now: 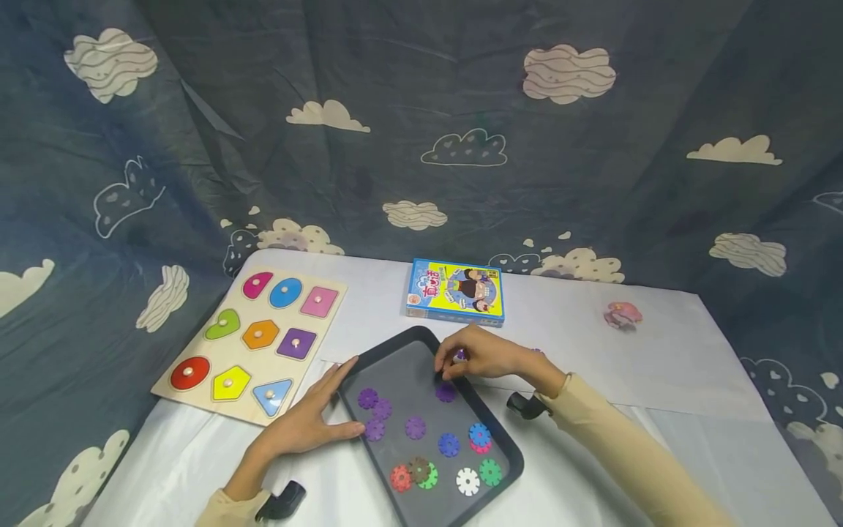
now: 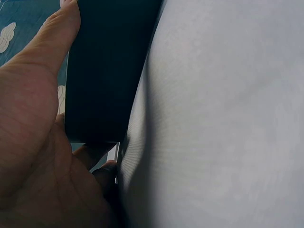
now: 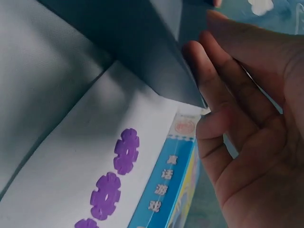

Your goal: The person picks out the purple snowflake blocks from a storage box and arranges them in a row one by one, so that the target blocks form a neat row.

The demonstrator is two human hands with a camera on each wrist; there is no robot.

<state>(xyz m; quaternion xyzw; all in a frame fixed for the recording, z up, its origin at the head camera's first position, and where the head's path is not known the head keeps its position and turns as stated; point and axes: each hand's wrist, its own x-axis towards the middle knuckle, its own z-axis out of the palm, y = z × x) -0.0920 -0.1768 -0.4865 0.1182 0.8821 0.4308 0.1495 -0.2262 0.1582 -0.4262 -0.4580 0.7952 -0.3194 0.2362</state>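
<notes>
At the near left rim of the dark tray (image 1: 507,446), left hand (image 1: 306,424) lies flat on the tabletop (image 1: 658,366), fingers (image 1: 342,432) straight and spread a little, tips touching the tray edge; thumb runs up along the rim. Left wrist view shows the thumb (image 2: 64,23) pressed against the tray's dark wall, palm beside it, nothing gripped. Right hand (image 1: 484,355) sits over the tray's far right rim, fingers (image 3: 213,80) loosely bent, tips down at the rim just by a purple snowflake disc (image 1: 446,393) inside the tray; cannot tell if any disc is pinched. Right wrist view shows fingers against the tray's edge, with purple discs (image 3: 126,151) loose on the tabletop beside the box.

Inside the tray: more purple discs (image 1: 375,413) near the left hand, blue, pink, red, brown, green and white discs (image 1: 467,481) toward the near end. Blue-yellow box (image 1: 456,291) lies just behind the tray. Wooden shape puzzle board (image 1: 253,344) lies left, well apart from the tray. Small pink object (image 1: 622,315) far right. White cloth covers the tabletop; dark cloud-print fabric (image 1: 421,110) hangs behind and around.
</notes>
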